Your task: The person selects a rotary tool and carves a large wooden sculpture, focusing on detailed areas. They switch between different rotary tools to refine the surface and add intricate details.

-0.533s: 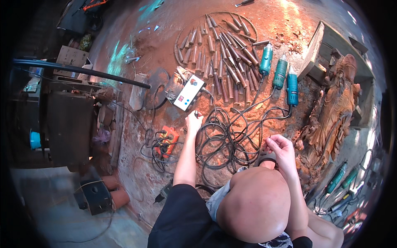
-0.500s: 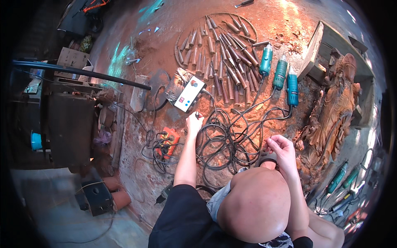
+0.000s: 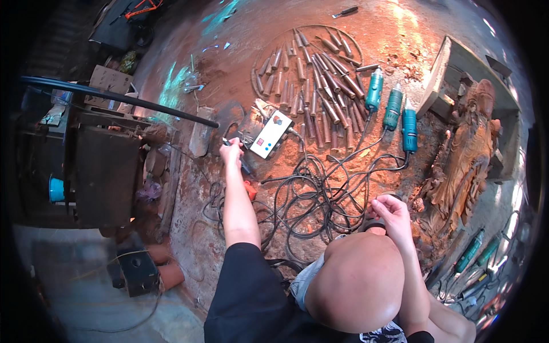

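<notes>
My left hand (image 3: pixel 231 154) is closed around a slim, dark pen-shaped tool (image 3: pixel 245 167), beside a white control box (image 3: pixel 270 135) with a dial, a red display and blue buttons. Its tip end pokes out above my fingers. Near my bent knee (image 3: pixel 354 286), my right hand (image 3: pixel 392 216) is raised with thumb and fingertips pinched together; whatever they may hold is too small to make out. Tangled black cables (image 3: pixel 311 194) lie between my hands. Beyond them three teal rotary grinders (image 3: pixel 393 108) lie side by side, next to many metal carving chisels (image 3: pixel 314 86) fanned out on the ground.
A carved wooden figure (image 3: pixel 466 151) leans by a wooden crate (image 3: pixel 437 74) at right. More green grinders (image 3: pixel 470 250) lie at lower right. An orange power strip (image 3: pixel 250 190) is mostly hidden behind my left forearm. A dark pole (image 3: pixel 120 100) juts in from the left.
My left hand has moved left and a little up, away from the front of the control box, with the pen-shaped tool now showing in it. My right hand stays near the knee, pinched.
</notes>
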Available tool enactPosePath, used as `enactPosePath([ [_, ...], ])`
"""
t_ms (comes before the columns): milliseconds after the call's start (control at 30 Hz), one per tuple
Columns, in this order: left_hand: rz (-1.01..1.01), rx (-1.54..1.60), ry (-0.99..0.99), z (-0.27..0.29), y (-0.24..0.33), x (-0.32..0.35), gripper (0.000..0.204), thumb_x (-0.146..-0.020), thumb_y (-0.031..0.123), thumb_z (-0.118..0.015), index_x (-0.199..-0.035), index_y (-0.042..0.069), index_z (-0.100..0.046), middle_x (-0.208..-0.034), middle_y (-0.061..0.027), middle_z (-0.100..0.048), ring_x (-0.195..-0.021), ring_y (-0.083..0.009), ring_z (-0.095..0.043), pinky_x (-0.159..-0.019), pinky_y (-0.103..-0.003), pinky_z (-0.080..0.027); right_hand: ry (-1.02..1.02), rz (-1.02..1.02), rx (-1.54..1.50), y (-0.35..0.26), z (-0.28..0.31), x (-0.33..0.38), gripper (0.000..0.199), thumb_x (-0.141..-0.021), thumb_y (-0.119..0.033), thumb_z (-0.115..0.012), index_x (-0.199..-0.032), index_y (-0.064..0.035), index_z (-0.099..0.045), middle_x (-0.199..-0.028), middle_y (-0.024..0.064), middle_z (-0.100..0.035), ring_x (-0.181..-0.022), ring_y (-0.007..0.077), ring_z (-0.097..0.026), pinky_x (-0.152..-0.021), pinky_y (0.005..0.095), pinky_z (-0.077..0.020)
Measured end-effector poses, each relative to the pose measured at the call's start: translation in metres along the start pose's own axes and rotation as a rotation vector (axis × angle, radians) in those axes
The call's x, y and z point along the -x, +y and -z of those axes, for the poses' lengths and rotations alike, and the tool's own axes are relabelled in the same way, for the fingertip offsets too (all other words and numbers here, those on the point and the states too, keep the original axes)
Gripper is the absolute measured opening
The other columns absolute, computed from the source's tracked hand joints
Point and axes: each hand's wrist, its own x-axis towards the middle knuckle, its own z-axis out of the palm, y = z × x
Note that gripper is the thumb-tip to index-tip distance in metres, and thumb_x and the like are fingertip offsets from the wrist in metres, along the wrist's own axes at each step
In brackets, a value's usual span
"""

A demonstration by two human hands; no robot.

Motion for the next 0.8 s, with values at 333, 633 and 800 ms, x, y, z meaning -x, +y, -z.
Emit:
enactPosePath([
  [333,0.135,0.353,-0.13,-0.014,0.03,0.066,0.017,-0.099,0.018,-0.068,-0.09,0.012,-0.056,-0.065,0.0035,-0.051,-0.045,-0.0071,-0.045,-0.043,-0.027,-0.041,0.104,0.06,-0.051,-0.021,0.005,0.006,0.016,-0.098,-0.012,-0.074,-0.103,0.0025,-0.075,-0.086,0.0007,-0.071,-0.076,0.0071,-0.064,-0.069,0.0235,-0.0521],
  [633,-0.1,1.313,-0.826,0.038,0.222,0.105,0.018,-0.099,0.01,-0.049,-0.082,0.008,-0.044,-0.071,-0.0036,-0.043,-0.074,-0.019,-0.052,-0.096,-0.047,-0.047,0.165,0.3,-0.088,-0.098,0.051,0.009,0.011,-0.101,-0.014,-0.068,-0.105,-0.0032,-0.068,-0.089,0.0058,-0.074,-0.078,0.012,-0.07,-0.065,0.0253,-0.0538],
  [800,-0.143,1.539,-1.099,0.083,0.38,0.155,0.028,-0.104,0.005,-0.041,-0.129,-0.009,-0.044,-0.121,-0.0156,-0.051,-0.121,-0.0316,-0.049,-0.117,-0.055,-0.032,0.282,0.492,-0.2,-0.134,0.083,0.03,0.014,-0.104,-0.014,-0.064,-0.112,-0.0031,-0.066,-0.096,0.0082,-0.073,-0.084,0.0134,-0.07,-0.073,0.0249,-0.0535],
])
